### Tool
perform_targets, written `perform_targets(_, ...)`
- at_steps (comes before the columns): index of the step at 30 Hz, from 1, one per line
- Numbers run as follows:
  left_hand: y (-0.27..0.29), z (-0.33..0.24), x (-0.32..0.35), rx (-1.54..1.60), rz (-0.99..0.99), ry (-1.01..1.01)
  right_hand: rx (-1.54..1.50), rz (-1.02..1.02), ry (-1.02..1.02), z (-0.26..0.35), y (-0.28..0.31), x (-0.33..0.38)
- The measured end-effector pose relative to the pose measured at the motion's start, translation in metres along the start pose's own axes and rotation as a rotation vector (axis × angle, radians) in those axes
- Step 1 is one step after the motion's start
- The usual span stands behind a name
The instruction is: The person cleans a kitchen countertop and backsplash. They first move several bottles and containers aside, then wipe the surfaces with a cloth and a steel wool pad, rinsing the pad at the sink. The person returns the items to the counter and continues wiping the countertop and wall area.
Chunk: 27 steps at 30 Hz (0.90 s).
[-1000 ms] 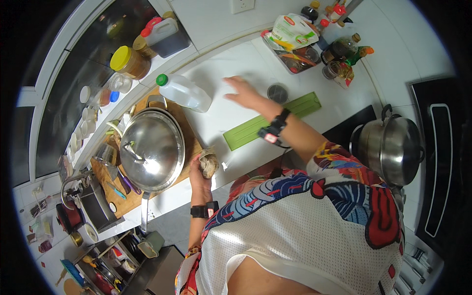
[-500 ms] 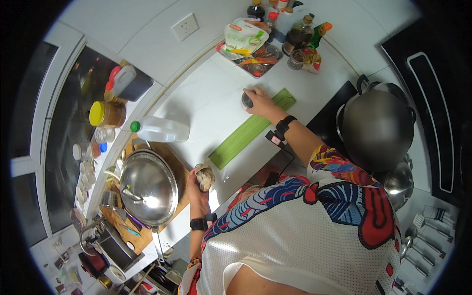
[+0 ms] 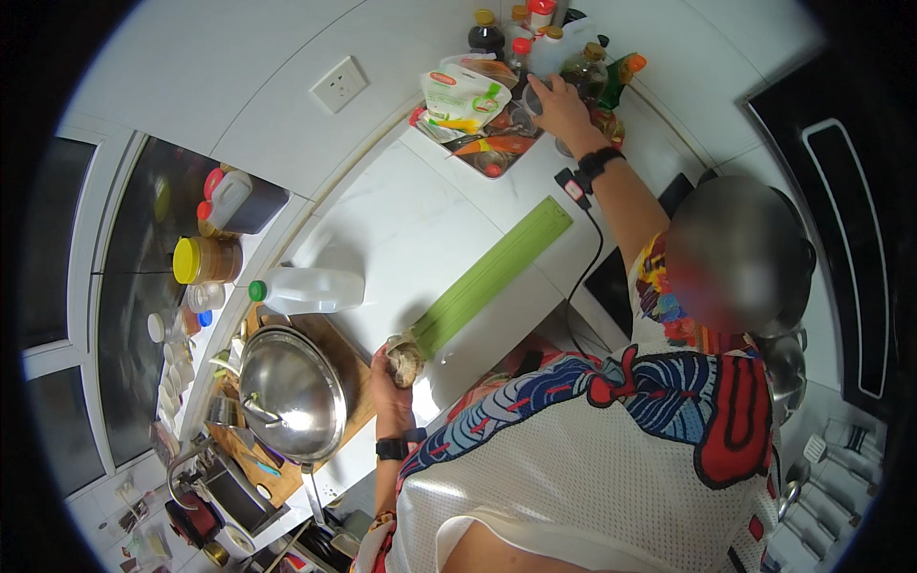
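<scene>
My left hand [image 3: 385, 384] is closed around a crumpled, brownish-white bundle [image 3: 406, 363], which looks like a plastic bag with something inside. The bundle is at the near end of a long flat green strip [image 3: 497, 275] lying across the white counter. Farther back, my right arm reaches to the condiments, and my right hand [image 3: 565, 115] grips a small dark-topped jar [image 3: 532, 99]. That jar is over the right edge of a metal tray [image 3: 495, 175] holding food packets. Bottles, one of them dark and brown-capped [image 3: 585, 72], stand just behind this hand.
A clear jug with a green cap [image 3: 310, 288] lies on the left of the counter. Nearer is a lidded steel pan [image 3: 291, 392] on a wooden board [image 3: 358, 406]. At right, a dark wok [image 3: 740, 253] is by the stove. A black cable [image 3: 594, 253] hangs over the counter edge.
My right hand has carried the small jar from beside the green strip back to the tray and bottles. My left hand keeps the bundle and has shifted slightly nearer in view.
</scene>
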<state>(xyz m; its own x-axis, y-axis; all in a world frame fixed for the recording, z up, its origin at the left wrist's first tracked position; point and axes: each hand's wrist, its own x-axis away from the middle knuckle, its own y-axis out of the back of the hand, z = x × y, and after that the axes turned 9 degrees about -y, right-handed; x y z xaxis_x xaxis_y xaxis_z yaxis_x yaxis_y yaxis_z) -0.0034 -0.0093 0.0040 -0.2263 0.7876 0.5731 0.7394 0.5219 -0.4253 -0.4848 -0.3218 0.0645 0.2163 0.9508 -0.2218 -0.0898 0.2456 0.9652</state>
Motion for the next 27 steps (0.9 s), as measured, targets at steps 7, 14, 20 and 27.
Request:
perform_targets(7, -0.017, 0.008, -0.005, 0.005, -0.052, -0.017, 0.269, 0.023, 0.104, 0.016, -0.038, -0.053)
perform_targets(14, -0.022, 0.013, -0.008, 0.048, -0.136, -0.014, 0.301, 0.089, 0.014, 0.016, -0.05, -0.061)
perform_targets(20, -0.027, 0.013, -0.015, 0.034, -0.129, -0.017, 0.335, 0.16, 0.046, 0.015, -0.054, -0.067)
perform_targets(27, -0.027, 0.014, -0.025, 0.03, -0.107, -0.022, 0.371, 0.084, 0.049, 0.013, -0.059, -0.069)
